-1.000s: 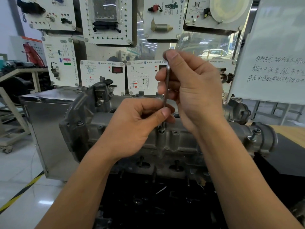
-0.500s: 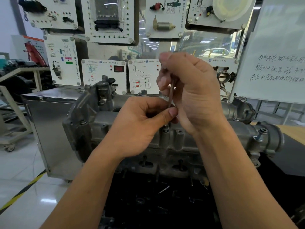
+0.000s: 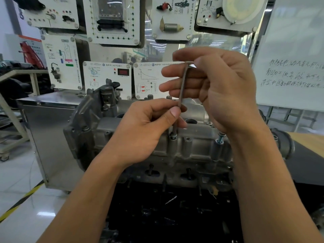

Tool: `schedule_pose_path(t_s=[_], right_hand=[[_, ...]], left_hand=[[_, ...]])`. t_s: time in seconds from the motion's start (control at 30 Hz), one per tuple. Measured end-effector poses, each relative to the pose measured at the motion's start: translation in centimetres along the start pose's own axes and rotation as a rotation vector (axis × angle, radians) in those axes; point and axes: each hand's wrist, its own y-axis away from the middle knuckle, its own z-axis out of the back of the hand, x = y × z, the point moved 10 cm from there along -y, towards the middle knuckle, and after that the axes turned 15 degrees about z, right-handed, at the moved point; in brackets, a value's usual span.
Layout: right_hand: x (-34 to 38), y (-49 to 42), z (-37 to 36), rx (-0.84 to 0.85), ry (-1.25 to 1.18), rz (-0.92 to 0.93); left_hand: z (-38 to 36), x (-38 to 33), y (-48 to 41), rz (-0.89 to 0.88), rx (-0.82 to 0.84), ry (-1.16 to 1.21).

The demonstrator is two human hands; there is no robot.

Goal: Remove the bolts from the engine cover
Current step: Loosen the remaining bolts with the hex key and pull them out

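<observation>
A grey cast engine cover (image 3: 191,148) lies across the middle of the view. An L-shaped hex key (image 3: 182,88) stands upright with its tip in a bolt (image 3: 173,136) on the cover's near edge. My left hand (image 3: 140,132) pinches the key's lower shaft between thumb and fingers. My right hand (image 3: 213,85) holds the bent top of the key, fingers stretched out to the left. To the right, a second bolt (image 3: 220,138) stands raised out of its boss.
White training panels (image 3: 112,20) hang behind the engine. A whiteboard (image 3: 294,58) with handwriting stands at the right. A steel cabinet (image 3: 50,134) is left of the engine, with a yellow-black floor stripe (image 3: 21,202) below. A wooden tabletop (image 3: 308,141) shows at the right.
My right hand has turned the key's top, and its fingers have spread out leftward from a closed grip. The left hand stays pinched on the shaft.
</observation>
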Motion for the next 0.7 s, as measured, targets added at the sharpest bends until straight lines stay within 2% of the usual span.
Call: schedule_pose_path(t_s=[0.13,0.3,0.37,0.57,0.7], right_hand=[[-0.3,0.1,0.0,0.029,-0.069,-0.045],[-2.7,1.2,-1.2,-0.127,-0.195,-0.205],[-2.9,1.2,-1.4,-0.139,-0.191,-0.218],[-1.8,1.1,-2.7,0.055,-0.177,-0.175],[-1.5,1.2,-3.2,0.084,-0.245,-0.157]], left_hand=[[-0.1,-0.3,0.0,-0.010,-0.003,-0.037],[-0.2,-0.6,0.1,-0.050,-0.006,-0.074],[-0.1,-0.7,0.1,-0.053,-0.006,-0.076],[-0.2,-0.7,0.2,-0.039,-0.022,-0.051],[-0.2,-0.6,0.1,-0.038,-0.025,-0.040]])
